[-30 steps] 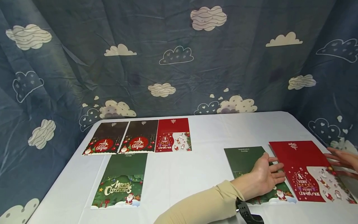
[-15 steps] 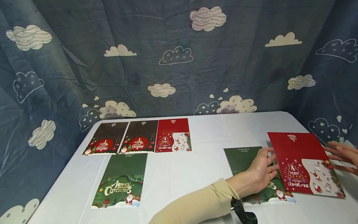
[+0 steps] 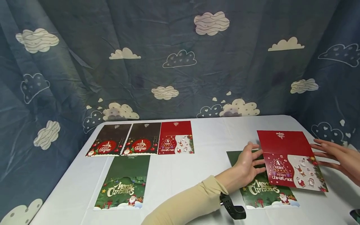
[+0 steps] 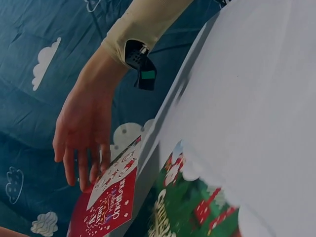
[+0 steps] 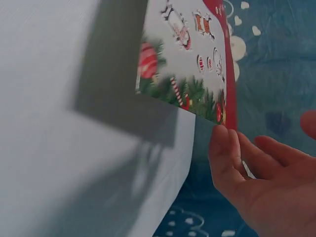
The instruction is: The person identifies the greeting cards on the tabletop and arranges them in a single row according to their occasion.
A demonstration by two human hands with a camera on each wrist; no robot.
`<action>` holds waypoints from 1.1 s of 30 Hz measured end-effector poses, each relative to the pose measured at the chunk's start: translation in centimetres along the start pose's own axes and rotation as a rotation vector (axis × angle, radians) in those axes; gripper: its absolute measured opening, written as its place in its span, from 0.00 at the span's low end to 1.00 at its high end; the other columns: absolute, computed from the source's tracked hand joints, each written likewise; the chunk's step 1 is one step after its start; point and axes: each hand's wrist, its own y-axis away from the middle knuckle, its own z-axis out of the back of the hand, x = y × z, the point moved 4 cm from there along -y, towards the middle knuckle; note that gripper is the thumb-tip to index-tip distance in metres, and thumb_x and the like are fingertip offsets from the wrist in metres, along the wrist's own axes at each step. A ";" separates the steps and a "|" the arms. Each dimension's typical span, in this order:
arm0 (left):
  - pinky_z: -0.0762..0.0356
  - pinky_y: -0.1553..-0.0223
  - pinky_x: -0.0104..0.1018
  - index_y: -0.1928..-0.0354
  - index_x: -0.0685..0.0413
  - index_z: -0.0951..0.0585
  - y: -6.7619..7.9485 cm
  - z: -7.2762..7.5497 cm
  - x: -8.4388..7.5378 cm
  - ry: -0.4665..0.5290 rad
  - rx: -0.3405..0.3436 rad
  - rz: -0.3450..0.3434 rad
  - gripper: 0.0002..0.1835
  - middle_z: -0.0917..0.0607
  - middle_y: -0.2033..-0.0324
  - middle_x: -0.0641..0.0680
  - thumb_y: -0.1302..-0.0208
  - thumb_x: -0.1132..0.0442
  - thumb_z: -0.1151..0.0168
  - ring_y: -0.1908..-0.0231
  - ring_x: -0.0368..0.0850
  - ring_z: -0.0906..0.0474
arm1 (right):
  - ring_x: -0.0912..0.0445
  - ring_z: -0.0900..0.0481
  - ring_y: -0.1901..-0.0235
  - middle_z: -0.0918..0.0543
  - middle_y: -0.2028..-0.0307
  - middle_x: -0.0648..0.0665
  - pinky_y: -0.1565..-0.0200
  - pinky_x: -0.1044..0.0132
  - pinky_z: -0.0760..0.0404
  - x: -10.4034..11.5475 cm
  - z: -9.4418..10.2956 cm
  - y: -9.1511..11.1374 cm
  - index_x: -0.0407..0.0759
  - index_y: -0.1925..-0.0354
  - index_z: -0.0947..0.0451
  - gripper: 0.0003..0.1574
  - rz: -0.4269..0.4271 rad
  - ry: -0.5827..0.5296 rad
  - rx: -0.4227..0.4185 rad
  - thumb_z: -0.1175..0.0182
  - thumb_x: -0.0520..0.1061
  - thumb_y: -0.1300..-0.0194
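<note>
A dark blue curtain (image 3: 242,72) printed with pale clouds hangs behind a white-covered table (image 3: 168,175). Above the table's right part, a red Christmas card (image 3: 289,156) is held up off the surface between a person's two hands; the right wrist view shows its shadow on the white cloth below. The left grip (image 3: 245,167), below a tan sleeve (image 3: 185,200) and a black strap (image 3: 232,206), has its fingers spread, with the fingertips at the card's left edge. The right grip (image 3: 341,157) is also spread, its straight fingers touching the opposite edge. From the head view, the card partly covers a green card (image 3: 265,190) lying flat beneath. On the table's left side, two dark brown cards (image 3: 142,139) and a smaller-looking red card (image 3: 176,137) form a row along the far edge, side by side. Just in front of the brown pair lies another green one (image 3: 123,182), reading "Merry Christmas".
</note>
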 end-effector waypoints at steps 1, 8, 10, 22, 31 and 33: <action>0.37 0.42 0.69 0.39 0.58 0.29 0.0 0.2 -0.2 0.002 -0.002 -0.002 0.23 0.26 0.38 0.64 0.23 0.48 0.59 0.44 0.69 0.28 | 0.46 0.26 0.50 0.56 0.33 0.14 0.58 0.57 0.17 0.4 -0.2 0.0 0.25 0.28 0.75 0.49 0.003 -0.002 0.003 0.72 0.62 0.21; 0.35 0.42 0.67 0.38 0.59 0.29 -0.2 1.9 -1.9 -0.009 -0.012 -0.011 0.25 0.27 0.37 0.65 0.23 0.47 0.60 0.42 0.67 0.30 | 0.65 0.28 0.55 0.54 0.32 0.17 0.62 0.71 0.20 2.3 -1.8 -0.6 0.27 0.26 0.68 0.48 0.026 -0.035 -0.030 0.68 0.63 0.21; 0.35 0.42 0.68 0.39 0.59 0.29 -0.3 2.3 -2.4 -0.013 -0.012 -0.012 0.25 0.26 0.38 0.65 0.23 0.47 0.60 0.42 0.67 0.30 | 0.66 0.29 0.54 0.54 0.32 0.18 0.62 0.72 0.20 2.7 -2.2 -0.8 0.28 0.26 0.67 0.48 0.045 -0.053 -0.029 0.68 0.62 0.21; 0.35 0.41 0.67 0.37 0.58 0.31 -0.8 5.3 -5.2 -0.088 -0.042 -0.023 0.26 0.28 0.37 0.66 0.23 0.47 0.60 0.38 0.67 0.34 | 0.81 0.30 0.55 0.41 0.31 0.42 0.58 0.75 0.22 5.9 -4.6 -2.4 0.36 0.23 0.59 0.41 0.198 -0.144 -0.020 0.63 0.58 0.20; 0.37 0.40 0.67 0.33 0.59 0.33 -1.2 8.1 -6.6 -0.094 -0.051 -0.029 0.28 0.30 0.35 0.68 0.22 0.46 0.63 0.35 0.67 0.37 | 0.73 0.24 0.52 0.32 0.46 0.69 0.56 0.72 0.20 8.8 -6.4 -3.3 0.40 0.25 0.47 0.32 0.291 -0.261 0.030 0.60 0.50 0.19; 0.36 0.40 0.66 0.33 0.59 0.33 -1.3 8.6 -6.9 -0.102 -0.058 -0.035 0.29 0.31 0.35 0.68 0.22 0.46 0.63 0.35 0.67 0.37 | 0.73 0.24 0.52 0.32 0.43 0.64 0.55 0.72 0.20 9.3 -6.9 -3.6 0.35 0.25 0.51 0.35 0.288 -0.265 0.033 0.60 0.52 0.20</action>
